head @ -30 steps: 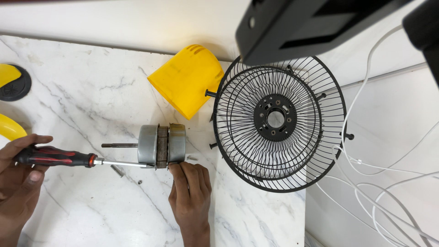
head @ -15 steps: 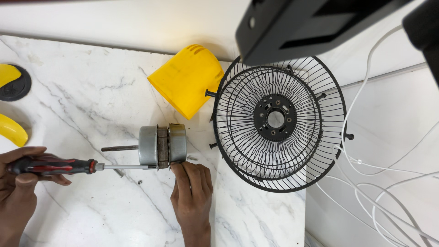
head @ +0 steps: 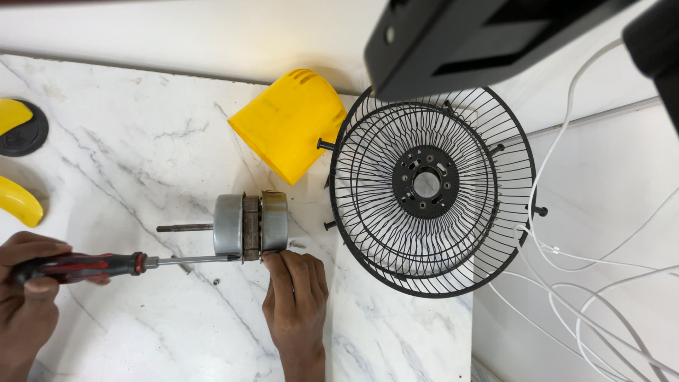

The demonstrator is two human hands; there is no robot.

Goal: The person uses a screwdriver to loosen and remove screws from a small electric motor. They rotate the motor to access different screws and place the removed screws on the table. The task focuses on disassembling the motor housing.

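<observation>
At centre frame, a small grey fan motor [head: 251, 225] lies on a marble table [head: 127, 141]. The left hand [head: 28, 297] grips a red-handled screwdriver [head: 106, 264] against it, while the right hand [head: 296, 297], fingers curled, braces the motor beside black fan grilles [head: 431, 191].

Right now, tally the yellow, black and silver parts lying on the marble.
Yellow parts: 3 (housing, curved piece, piece on black disc)
Black fan grille: 1
Silver motor: 1
Total: 5
</observation>
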